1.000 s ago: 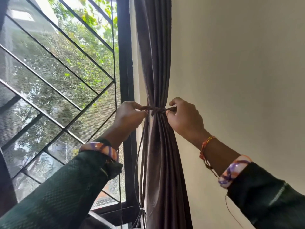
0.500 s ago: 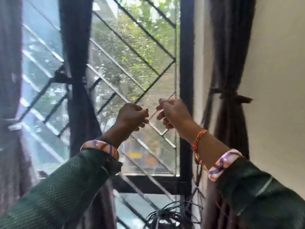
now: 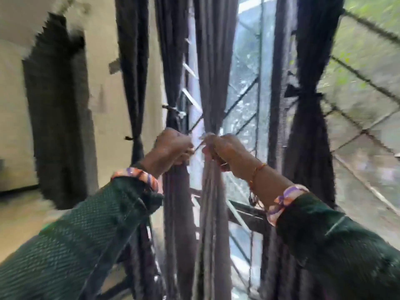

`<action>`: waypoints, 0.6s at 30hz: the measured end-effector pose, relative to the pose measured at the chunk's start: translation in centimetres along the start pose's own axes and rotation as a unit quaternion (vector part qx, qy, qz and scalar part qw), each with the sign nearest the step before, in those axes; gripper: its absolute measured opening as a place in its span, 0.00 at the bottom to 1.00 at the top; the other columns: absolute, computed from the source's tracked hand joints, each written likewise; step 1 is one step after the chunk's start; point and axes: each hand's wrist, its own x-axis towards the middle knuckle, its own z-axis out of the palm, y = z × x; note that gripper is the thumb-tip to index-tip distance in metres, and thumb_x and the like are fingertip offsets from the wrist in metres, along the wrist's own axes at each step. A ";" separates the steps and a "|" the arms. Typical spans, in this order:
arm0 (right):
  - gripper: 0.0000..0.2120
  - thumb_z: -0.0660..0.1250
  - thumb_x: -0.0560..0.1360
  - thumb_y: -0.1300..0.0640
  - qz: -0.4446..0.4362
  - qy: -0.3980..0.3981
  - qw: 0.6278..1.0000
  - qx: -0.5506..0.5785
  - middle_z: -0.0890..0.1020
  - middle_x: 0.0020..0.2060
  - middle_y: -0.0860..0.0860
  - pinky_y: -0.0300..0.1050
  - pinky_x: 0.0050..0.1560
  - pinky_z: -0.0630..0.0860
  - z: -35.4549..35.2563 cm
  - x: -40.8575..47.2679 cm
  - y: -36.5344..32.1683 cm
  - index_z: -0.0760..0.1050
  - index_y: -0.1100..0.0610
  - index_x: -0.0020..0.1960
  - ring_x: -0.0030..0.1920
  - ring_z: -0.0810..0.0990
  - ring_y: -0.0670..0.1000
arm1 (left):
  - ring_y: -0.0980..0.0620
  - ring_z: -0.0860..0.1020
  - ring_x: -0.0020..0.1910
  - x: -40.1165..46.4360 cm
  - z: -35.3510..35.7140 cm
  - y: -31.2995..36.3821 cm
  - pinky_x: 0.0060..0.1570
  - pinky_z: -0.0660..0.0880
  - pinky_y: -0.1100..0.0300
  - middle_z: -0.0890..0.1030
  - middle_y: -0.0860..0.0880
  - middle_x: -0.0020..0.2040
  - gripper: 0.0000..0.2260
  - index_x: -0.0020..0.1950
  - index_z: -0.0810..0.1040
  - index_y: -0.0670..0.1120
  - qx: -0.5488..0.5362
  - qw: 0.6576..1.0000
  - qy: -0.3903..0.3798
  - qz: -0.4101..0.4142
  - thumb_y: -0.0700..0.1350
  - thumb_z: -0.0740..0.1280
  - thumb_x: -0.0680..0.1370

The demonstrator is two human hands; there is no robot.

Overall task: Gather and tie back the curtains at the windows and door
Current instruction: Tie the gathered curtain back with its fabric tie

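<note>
The view is smeared by motion. Several dark curtains hang at the grilled window. The left curtain and the one beside it are each pinched in by a tie, as is the right curtain. The middle curtain narrows at hand height. My left hand is a loose fist just left of it, holding nothing I can see. My right hand has curled fingers against that curtain's waist; blur hides whether they grip cloth or a tie.
A cream wall stands at the left with a dark blurred patch on it. The window grille's dark bottom frame runs below my right wrist. Green foliage shows outside at the right.
My hands let go of the knot on the curtain by the wall. The view swung left across the window, and they now hover at the middle curtain, still curled and close together.
</note>
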 end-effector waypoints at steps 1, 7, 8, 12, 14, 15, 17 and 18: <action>0.18 0.56 0.81 0.51 0.004 -0.019 1.000 0.004 0.74 0.24 0.53 0.27 0.19 0.59 2.7 0.7 -0.1 0.71 0.59 0.36 0.14 0.63 0.43 | 0.61 0.65 0.13 0.3 -2.4 -1.2 0.18 0.59 0.71 0.71 0.47 0.29 0.14 0.32 0.70 0.44 -0.010 1.000 0.003 -0.017 0.40 0.60 0.78; 0.20 0.55 0.80 0.52 0.037 -0.095 0.995 0.010 0.74 0.27 0.53 0.33 0.26 0.62 16.2 4.1 -0.4 0.70 0.58 0.33 0.20 0.65 0.47 | 0.61 0.68 0.14 2.5 -14.6 -8.3 0.17 0.61 0.73 0.76 0.49 0.25 0.13 0.34 0.74 0.43 0.058 0.991 0.090 -0.086 0.41 0.60 0.78; 0.19 0.55 0.80 0.52 0.035 -0.104 0.994 0.010 0.74 0.27 0.53 0.34 0.26 0.63 17.7 4.7 -0.3 0.70 0.58 0.33 0.22 0.65 0.47 | 0.61 0.69 0.16 2.9 -15.9 -9.0 0.17 0.62 0.73 0.76 0.48 0.28 0.12 0.34 0.75 0.42 0.074 0.987 0.100 -0.100 0.40 0.60 0.77; 0.18 0.55 0.80 0.52 0.033 -0.142 0.989 0.014 0.74 0.27 0.52 0.34 0.26 0.64 23.1 7.6 -0.1 0.72 0.58 0.35 0.23 0.67 0.47 | 0.54 0.72 0.27 5.4 -20.5 -11.8 0.26 0.68 0.66 0.76 0.46 0.33 0.10 0.39 0.77 0.40 0.088 0.980 0.126 -0.124 0.41 0.62 0.78; 0.18 0.55 0.80 0.52 0.028 -0.151 0.988 0.015 0.74 0.28 0.52 0.36 0.26 0.65 25.2 9.5 0.4 0.72 0.59 0.36 0.24 0.68 0.47 | 0.53 0.72 0.30 7.1 -22.0 -13.2 0.32 0.69 0.63 0.77 0.45 0.33 0.09 0.41 0.78 0.39 0.085 0.980 0.130 -0.129 0.41 0.63 0.78; 0.18 0.55 0.80 0.52 0.025 -0.152 0.988 0.011 0.74 0.28 0.52 0.36 0.26 0.65 26.2 10.6 0.7 0.72 0.59 0.36 0.24 0.68 0.47 | 0.53 0.73 0.30 8.1 -22.5 -13.9 0.33 0.70 0.63 0.77 0.45 0.34 0.09 0.43 0.79 0.38 0.083 0.979 0.134 -0.131 0.41 0.63 0.78; 0.18 0.55 0.80 0.52 0.019 -0.152 0.988 0.004 0.75 0.28 0.52 0.36 0.26 0.66 28.4 13.5 1.3 0.72 0.58 0.36 0.24 0.69 0.47 | 0.53 0.73 0.31 10.8 -23.7 -15.2 0.33 0.70 0.62 0.78 0.45 0.35 0.08 0.44 0.79 0.38 0.079 0.980 0.133 -0.127 0.40 0.63 0.78; 0.18 0.55 0.80 0.52 0.020 -0.151 0.988 0.001 0.75 0.27 0.52 0.36 0.26 0.66 29.3 15.0 1.6 0.72 0.58 0.36 0.24 0.69 0.47 | 0.53 0.73 0.30 12.0 -24.1 -15.7 0.33 0.69 0.62 0.78 0.45 0.34 0.08 0.44 0.79 0.38 0.081 0.980 0.130 -0.125 0.40 0.64 0.78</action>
